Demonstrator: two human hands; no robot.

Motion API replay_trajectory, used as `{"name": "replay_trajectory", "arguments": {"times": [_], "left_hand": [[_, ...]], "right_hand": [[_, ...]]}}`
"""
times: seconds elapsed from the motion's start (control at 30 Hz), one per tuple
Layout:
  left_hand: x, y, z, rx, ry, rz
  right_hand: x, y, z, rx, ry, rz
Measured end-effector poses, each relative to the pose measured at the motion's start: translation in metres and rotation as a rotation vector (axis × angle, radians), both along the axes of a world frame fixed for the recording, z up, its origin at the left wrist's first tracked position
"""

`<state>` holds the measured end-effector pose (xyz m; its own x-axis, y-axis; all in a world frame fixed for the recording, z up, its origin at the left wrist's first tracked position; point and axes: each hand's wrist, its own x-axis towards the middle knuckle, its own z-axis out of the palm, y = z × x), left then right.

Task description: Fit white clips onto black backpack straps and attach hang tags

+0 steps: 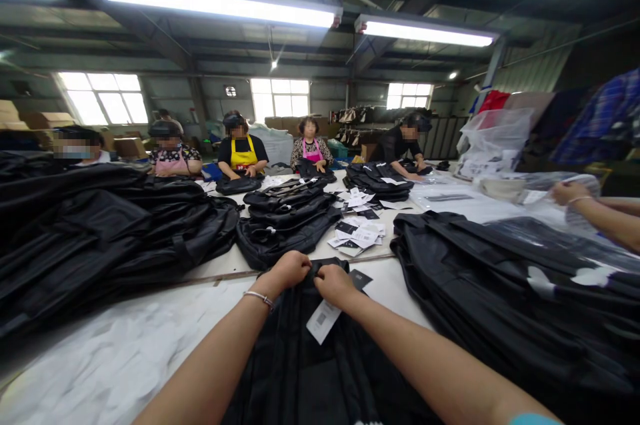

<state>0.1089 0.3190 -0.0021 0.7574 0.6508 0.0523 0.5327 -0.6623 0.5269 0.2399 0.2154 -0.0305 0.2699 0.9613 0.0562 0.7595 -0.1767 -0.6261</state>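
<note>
A black backpack (305, 358) lies on the table right in front of me, its straps running toward me. At its top edge my left hand (290, 272) is closed, thumb and finger pinched on the bag. Just to the right, my right hand (334, 285) pinches the same top part, close to the left fingertips. Below the right hand a white hang tag (323, 322) with a printed code rests on the bag. A dark tag (360, 279) sticks out beyond that hand. Whether a thin tag string is between my fingers is too small to tell.
Black bags are piled on the left (100, 232), in a middle stack (287, 228) and in a right stack (500, 278). Loose tags (360, 235) lie past my hands. White pieces (115, 352) cover the near left. Another person's hand (573, 193) reaches in at right; several people work opposite.
</note>
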Motion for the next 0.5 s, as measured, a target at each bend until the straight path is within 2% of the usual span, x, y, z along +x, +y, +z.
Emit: {"name": "replay_trajectory", "arguments": {"times": [0.13, 0.27, 0.4, 0.5], "left_hand": [[-0.001, -0.006, 0.012, 0.196, -0.104, 0.197], [-0.012, -0.017, 0.014, 0.274, -0.249, 0.347], [-0.026, -0.033, 0.01, 0.218, -0.405, 0.422], [-0.031, -0.046, 0.008, 0.063, -0.511, 0.442]], "right_hand": [[0.011, -0.015, 0.016, 0.0, -0.159, 0.066], [0.027, -0.032, 0.028, -0.012, -0.21, 0.121], [0.039, -0.05, 0.039, 0.012, -0.183, 0.182], [0.044, -0.058, 0.043, 0.071, -0.039, 0.113]]}}
